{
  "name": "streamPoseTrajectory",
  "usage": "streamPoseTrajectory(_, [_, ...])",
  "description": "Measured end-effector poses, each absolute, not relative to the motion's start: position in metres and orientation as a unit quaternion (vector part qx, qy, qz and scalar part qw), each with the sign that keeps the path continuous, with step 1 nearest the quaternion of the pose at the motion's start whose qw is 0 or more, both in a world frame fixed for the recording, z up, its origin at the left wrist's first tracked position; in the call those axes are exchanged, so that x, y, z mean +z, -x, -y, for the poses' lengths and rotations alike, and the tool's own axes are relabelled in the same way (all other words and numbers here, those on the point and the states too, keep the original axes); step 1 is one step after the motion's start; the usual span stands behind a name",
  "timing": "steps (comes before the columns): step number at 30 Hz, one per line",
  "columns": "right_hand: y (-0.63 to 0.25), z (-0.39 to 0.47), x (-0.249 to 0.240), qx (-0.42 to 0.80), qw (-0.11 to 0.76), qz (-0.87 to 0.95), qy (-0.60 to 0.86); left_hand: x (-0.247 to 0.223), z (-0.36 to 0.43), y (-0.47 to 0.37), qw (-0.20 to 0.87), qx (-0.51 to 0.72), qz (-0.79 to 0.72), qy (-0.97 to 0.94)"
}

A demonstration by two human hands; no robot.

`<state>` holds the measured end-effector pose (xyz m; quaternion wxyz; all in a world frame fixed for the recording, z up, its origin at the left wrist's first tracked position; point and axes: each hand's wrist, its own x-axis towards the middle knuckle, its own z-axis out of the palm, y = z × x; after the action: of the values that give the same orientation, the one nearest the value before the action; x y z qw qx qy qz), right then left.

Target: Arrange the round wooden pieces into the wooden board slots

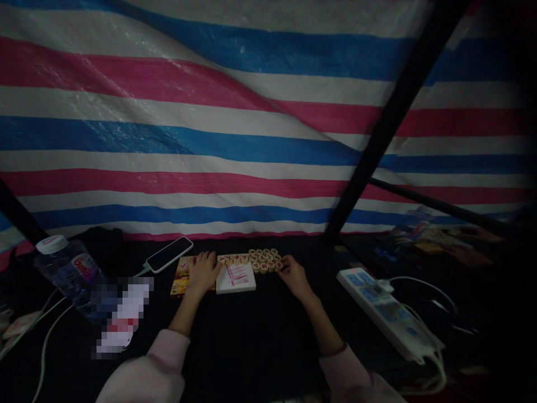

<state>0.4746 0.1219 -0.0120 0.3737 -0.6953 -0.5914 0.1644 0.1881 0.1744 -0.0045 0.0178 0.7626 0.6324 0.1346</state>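
My left hand (203,272) lies over a yellow and red box (181,278), its fingertips beside a white tray (235,279) with pink print. A row of round wooden pieces (236,259) with red characters stands along the tray's top edge. More round pieces (264,259) sit in rows on the black table (251,347), right of the tray. At the right end of these rows, my right hand (292,274) touches the nearest piece with its fingertips; whether it grips that piece is too small to tell.
On the left are a phone (170,255) on a cable, a large clear bottle (69,274) and a blurred-out packet (123,319). A power strip (386,313) with cables lies at right. Beyond a black pole (390,117), another person's hands (465,254) show.
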Motion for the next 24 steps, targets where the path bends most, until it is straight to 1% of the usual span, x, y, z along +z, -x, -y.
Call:
streamPoseTrajectory(3, [-0.473,-0.117,0.003,0.097,0.331,0.581,0.737,-0.004,-0.174,-0.188,0.017,0.131,-0.634,-0.762])
streamPoseTrajectory(5, [-0.470,-0.115,0.018,0.069,0.321,0.570,0.753,-0.003,-0.174,-0.189,0.022,0.126,-0.636,-0.761])
streamPoseTrajectory(9, [-0.455,-0.123,0.047,0.076,0.330,0.622,0.706,-0.001,-0.173,-0.189,0.019,0.129,-0.635,-0.761])
streamPoseTrajectory(11, [-0.441,-0.131,0.057,0.094,0.309,0.670,0.668,0.000,-0.173,-0.190,0.019,0.129,-0.633,-0.763])
streamPoseTrajectory(16, [-0.405,-0.159,0.057,0.102,0.213,0.746,0.622,0.000,-0.172,-0.190,0.020,0.128,-0.630,-0.766])
streamPoseTrajectory(21, [-0.389,-0.181,0.049,0.090,0.082,0.762,0.636,-0.001,-0.173,-0.191,0.013,0.139,-0.630,-0.764])
streamPoseTrajectory(24, [-0.385,-0.183,0.049,0.081,0.047,0.758,0.645,-0.002,-0.173,-0.191,0.014,0.139,-0.634,-0.761])
